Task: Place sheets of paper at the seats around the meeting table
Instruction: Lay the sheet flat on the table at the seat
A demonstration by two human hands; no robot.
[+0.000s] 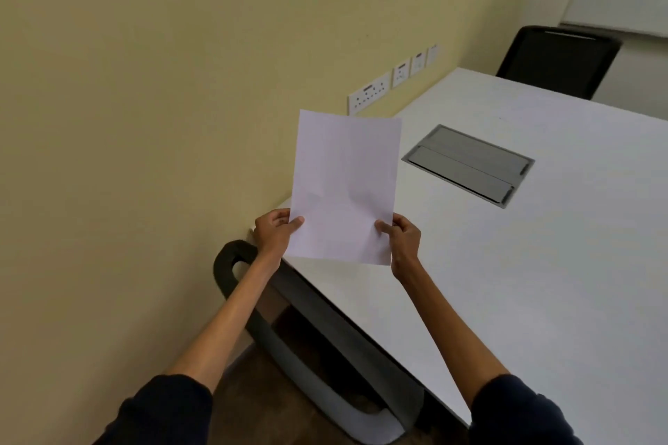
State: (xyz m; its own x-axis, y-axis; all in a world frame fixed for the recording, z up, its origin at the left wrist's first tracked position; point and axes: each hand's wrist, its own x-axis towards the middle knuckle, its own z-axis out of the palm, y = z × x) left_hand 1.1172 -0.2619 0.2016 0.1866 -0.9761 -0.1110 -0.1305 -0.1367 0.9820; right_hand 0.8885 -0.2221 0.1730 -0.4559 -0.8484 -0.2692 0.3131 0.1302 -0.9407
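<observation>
Thin white paper [345,188], very light. Bends and flops with ease, so best held by two edges to keep flat. Not slippery, but easy to crease or tear, so pinch softly. Cannot tell if one sheet or a few stacked together.

Held up in the air, to the left of the grey lid [468,164] set in the white surface [542,264], and a bit nearer than the lid. Not lying on the surface. Almost upright, short edge at the bottom.

Left hand [276,233] pinching the left edge low down, thumb on the front. Right hand [401,237] pinching the right edge low down, the same way. Hands apart, paper between them, both clamped on it.

Past the lid, at the far side of the surface, a black chair [558,61]. Nearer than the lid and to its left, another chair [325,354] tucked under the edge. Likely next: lay the paper flat in front of a seat. Let go only once flat.
</observation>
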